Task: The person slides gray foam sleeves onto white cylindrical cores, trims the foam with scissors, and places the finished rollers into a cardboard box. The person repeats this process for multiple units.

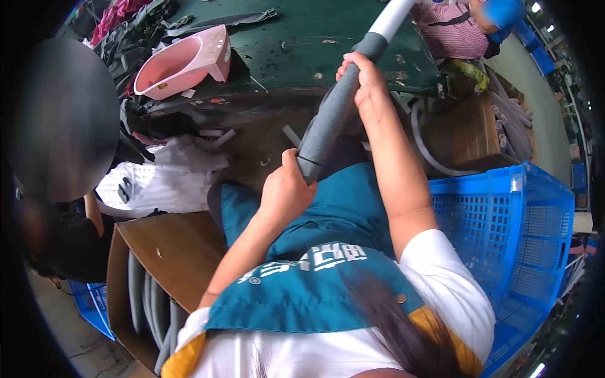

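Note:
A white foam-like tube (392,19) slants up and away from my lap, its lower length covered by a grey fabric sleeve (328,120). Near the far end of the sleeve, my right hand (365,79) is closed around the cloth and the tube inside. My left hand (287,192) grips the sleeve's near end, close to a dark line across it. Above my right hand the fabric looks bunched, and bare white tube sticks out beyond it. Whether the tube reaches the near end inside the sleeve is hidden.
Ahead stands a green table (296,50) with a pink plastic basin (183,63) and dark cloth heaped at its left. A cardboard box (170,252) of grey tubes is at my left, a blue crate (479,233) at my right. Other people are near both sides.

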`<state>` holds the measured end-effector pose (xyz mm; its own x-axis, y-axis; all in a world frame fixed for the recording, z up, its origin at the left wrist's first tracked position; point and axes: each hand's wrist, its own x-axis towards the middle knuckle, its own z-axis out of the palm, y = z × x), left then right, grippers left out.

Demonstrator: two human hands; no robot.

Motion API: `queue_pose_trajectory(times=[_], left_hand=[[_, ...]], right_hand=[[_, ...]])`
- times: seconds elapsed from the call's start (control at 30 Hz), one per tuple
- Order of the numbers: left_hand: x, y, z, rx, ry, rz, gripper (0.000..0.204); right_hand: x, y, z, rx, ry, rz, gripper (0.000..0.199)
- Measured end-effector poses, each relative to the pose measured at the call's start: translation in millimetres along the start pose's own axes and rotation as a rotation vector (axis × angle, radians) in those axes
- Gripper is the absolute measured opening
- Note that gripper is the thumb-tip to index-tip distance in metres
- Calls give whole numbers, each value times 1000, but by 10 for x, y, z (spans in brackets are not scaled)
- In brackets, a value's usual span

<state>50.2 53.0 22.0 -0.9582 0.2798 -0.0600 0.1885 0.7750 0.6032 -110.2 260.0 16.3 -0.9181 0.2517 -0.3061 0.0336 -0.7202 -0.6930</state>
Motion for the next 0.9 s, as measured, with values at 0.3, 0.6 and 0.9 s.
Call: queue_pose_trajectory(times=[0.3,0.6,0.9], left_hand=[[-101,63,-119,-98,-10,17,74],[480,77,15,392,96,53,87],[940,1148,69,329,215,455,73]], right_hand=[[178,-269,-12,-68,-68,-33,23],[-294,214,133,-78,-74,-189,29],[613,-1442,-513,-233,-9,-222,15]])
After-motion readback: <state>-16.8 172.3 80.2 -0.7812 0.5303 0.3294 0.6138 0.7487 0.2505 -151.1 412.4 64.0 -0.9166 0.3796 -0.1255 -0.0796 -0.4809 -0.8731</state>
